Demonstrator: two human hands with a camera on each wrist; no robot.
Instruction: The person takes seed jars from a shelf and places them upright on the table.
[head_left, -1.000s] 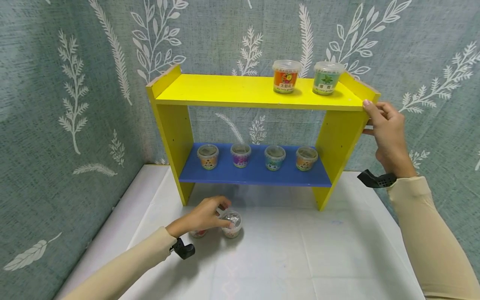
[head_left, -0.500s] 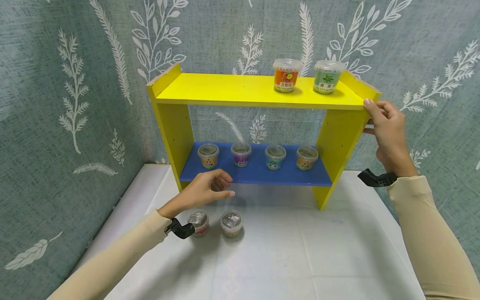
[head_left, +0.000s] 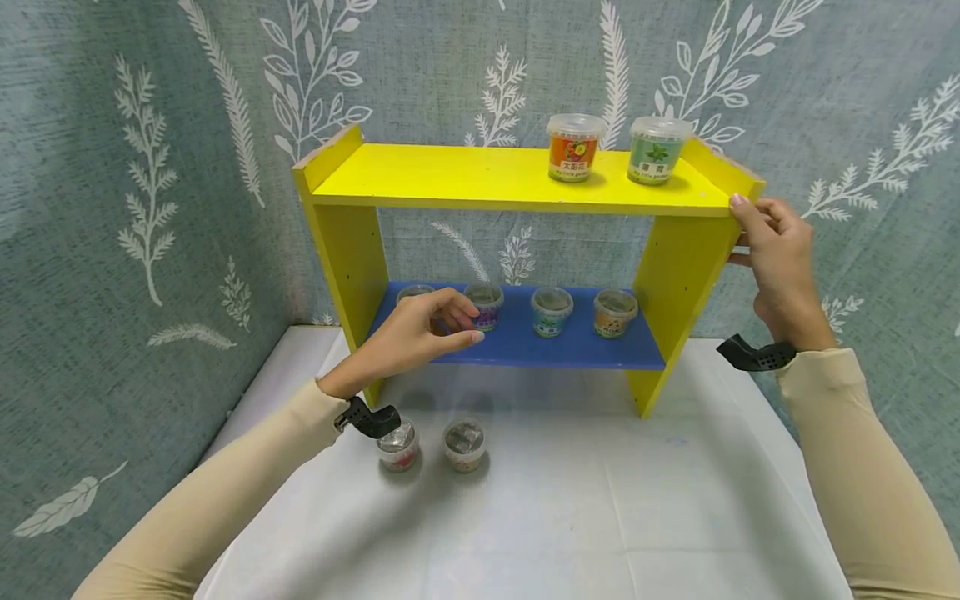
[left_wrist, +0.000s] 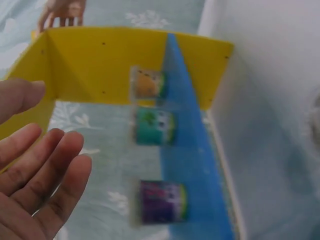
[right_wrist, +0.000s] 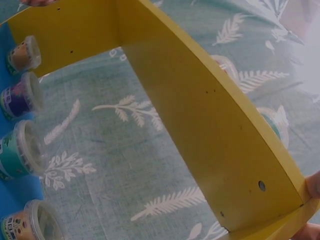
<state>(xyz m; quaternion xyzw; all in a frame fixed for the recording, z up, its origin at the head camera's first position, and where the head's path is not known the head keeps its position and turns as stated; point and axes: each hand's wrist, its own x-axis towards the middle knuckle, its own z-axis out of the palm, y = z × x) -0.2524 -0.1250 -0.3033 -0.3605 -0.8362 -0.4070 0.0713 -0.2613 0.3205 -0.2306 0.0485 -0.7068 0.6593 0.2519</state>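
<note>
Orange tub (head_left: 572,158) and green tub (head_left: 654,160) top the yellow shelf (head_left: 450,172); right hand (head_left: 782,254), fingers clamped on its edge; left hand (head_left: 420,330), fingers apart, hides most of a lower tub (head_left: 415,291).

The head view looks from in front of and above the yellow shelf (head_left: 442,171), facing it and tipping downward, far enough back to fit both its ends. The left wrist view peers from close before the shelf, rolled sideways, toward its right end panel (left_wrist: 100,70), while the right wrist view looks from near that end, tilted too, through the opening toward the left end panel (right_wrist: 62,37). I notice both wrist views share the purple cup (left_wrist: 162,202) and teal cup (left_wrist: 152,126) on the shelf's blue board (head_left: 517,350).
</note>
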